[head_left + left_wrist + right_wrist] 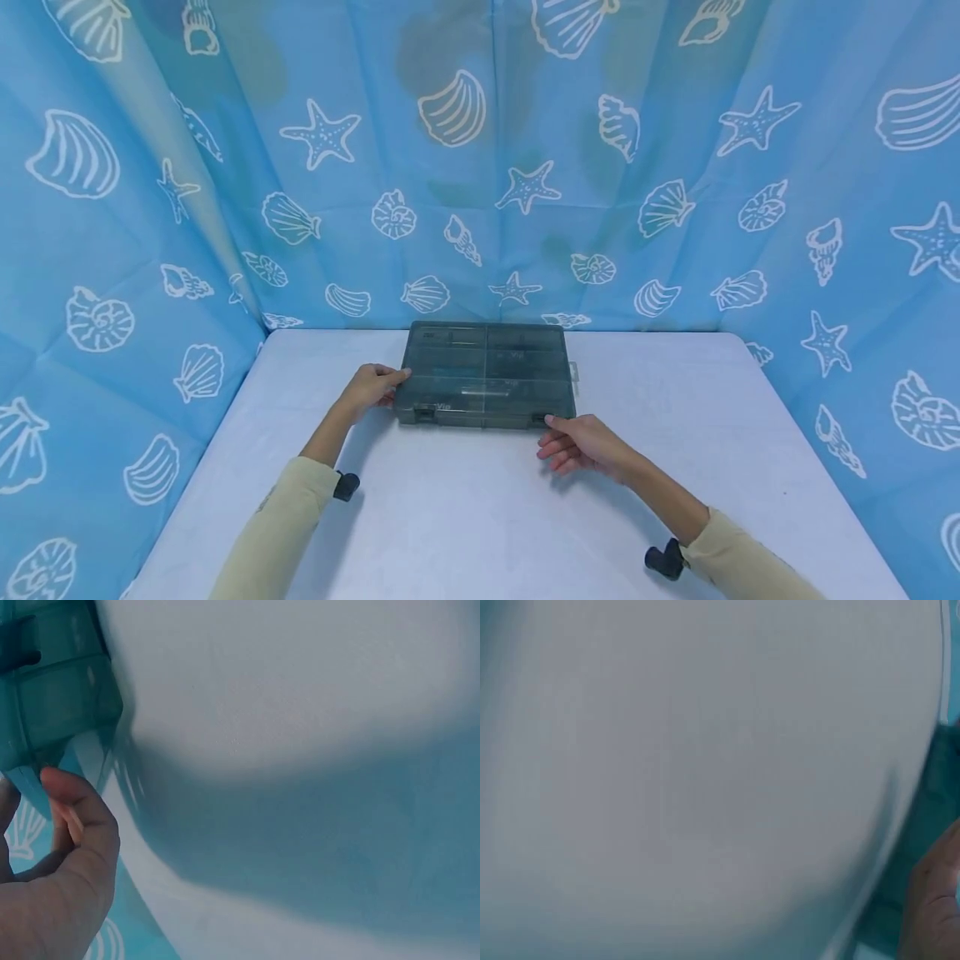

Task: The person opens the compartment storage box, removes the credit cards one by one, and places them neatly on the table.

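A dark translucent compartment box (483, 367) lies at the back middle of the white table, its lid down and dividers showing through. My left hand (369, 387) pinches its left edge, thumb on top and the fingers lower at the side. In the left wrist view, the thumb and fingers of that hand (79, 855) meet a corner of the box (64, 697). At the front right latch (540, 419), the thumb of my right hand (588, 446) touches the box while the other fingers hang loosely curled below. The right wrist view shows only part of this hand (934, 900).
The white table (480, 517) runs back to a blue curtain (465, 183) printed with shells and starfish, which also stands along both sides. A clear tab (575, 372) sticks out from the box's right side. Each sleeve cuff carries a small black wrist camera (347, 487).
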`<action>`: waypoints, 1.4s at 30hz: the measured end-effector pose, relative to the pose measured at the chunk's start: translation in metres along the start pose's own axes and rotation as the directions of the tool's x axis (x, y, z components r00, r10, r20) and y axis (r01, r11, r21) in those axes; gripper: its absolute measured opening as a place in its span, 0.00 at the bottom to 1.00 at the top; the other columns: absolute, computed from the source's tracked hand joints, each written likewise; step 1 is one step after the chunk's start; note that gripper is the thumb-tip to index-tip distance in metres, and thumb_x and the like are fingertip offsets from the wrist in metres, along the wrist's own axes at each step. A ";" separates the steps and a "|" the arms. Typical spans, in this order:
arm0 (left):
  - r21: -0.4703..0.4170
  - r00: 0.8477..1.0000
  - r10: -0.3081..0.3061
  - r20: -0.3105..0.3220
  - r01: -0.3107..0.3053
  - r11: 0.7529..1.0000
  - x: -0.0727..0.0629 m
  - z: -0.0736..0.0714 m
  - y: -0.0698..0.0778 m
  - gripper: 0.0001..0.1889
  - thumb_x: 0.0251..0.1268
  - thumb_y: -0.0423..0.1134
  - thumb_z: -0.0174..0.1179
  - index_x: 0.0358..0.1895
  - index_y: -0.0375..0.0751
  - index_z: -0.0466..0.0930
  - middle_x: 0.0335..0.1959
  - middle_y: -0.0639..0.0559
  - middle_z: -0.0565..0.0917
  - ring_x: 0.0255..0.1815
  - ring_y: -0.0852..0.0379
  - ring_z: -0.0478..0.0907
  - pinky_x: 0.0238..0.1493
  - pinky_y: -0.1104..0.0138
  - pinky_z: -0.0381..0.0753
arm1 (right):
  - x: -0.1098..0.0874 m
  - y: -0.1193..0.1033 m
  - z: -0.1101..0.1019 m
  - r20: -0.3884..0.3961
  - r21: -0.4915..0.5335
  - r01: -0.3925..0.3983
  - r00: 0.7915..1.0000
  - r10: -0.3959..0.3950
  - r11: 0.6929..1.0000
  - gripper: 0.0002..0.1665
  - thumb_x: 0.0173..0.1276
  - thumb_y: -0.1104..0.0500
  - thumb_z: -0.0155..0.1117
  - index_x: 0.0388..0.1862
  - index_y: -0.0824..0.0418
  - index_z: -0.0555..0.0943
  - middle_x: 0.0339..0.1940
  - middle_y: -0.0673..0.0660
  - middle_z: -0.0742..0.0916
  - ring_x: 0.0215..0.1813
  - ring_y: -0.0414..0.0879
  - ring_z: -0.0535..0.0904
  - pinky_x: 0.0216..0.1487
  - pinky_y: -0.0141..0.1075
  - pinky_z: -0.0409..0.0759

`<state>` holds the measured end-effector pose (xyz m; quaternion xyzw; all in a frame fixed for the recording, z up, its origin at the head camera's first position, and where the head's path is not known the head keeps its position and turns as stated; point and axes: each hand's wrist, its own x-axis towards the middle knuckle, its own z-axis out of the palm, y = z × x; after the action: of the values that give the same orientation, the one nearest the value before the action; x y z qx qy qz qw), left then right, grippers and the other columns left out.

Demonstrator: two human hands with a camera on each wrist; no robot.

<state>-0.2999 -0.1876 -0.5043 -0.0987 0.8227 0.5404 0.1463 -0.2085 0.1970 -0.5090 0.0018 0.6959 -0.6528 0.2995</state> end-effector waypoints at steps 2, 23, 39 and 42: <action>-0.011 1.000 -0.004 -0.005 0.004 1.000 0.000 0.000 -0.001 0.28 0.66 0.51 0.62 0.55 0.28 0.74 0.46 0.40 0.79 0.40 0.50 0.77 0.36 0.65 0.82 | 0.004 0.007 0.007 0.041 0.153 -0.051 0.998 0.046 0.987 0.38 0.74 0.42 0.54 0.56 0.79 0.74 0.42 0.64 0.88 0.38 0.49 0.87 0.43 0.40 0.85; -0.002 1.000 -0.004 -0.025 0.004 1.000 0.003 0.000 -0.003 0.27 0.66 0.52 0.62 0.55 0.31 0.76 0.45 0.41 0.79 0.39 0.51 0.77 0.36 0.65 0.82 | 0.025 0.026 0.011 0.173 0.539 -0.136 0.984 0.049 0.831 0.21 0.77 0.55 0.45 0.58 0.69 0.75 0.47 0.57 0.87 0.45 0.45 0.85 0.51 0.37 0.82; 0.033 0.999 0.011 -0.050 -0.010 0.999 0.000 -0.003 -0.002 0.25 0.67 0.51 0.62 0.55 0.31 0.77 0.46 0.41 0.78 0.37 0.51 0.77 0.36 0.64 0.83 | 0.042 0.008 0.061 0.169 0.446 -0.206 0.975 0.144 0.871 0.23 0.76 0.51 0.48 0.53 0.70 0.77 0.41 0.56 0.87 0.41 0.44 0.83 0.52 0.41 0.82; 0.033 0.999 0.024 -0.046 -0.022 0.999 0.001 0.000 -0.003 0.25 0.67 0.50 0.61 0.55 0.31 0.77 0.46 0.41 0.78 0.38 0.50 0.77 0.37 0.64 0.83 | 0.055 0.002 0.084 0.209 0.452 -0.197 0.971 0.111 0.870 0.26 0.75 0.49 0.51 0.56 0.71 0.76 0.45 0.57 0.86 0.43 0.45 0.82 0.51 0.41 0.82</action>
<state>-0.3001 -0.1886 -0.5069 -0.0993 0.8357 0.5261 0.1225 -0.2175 0.0997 -0.5314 0.0722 0.4852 -0.7733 0.4018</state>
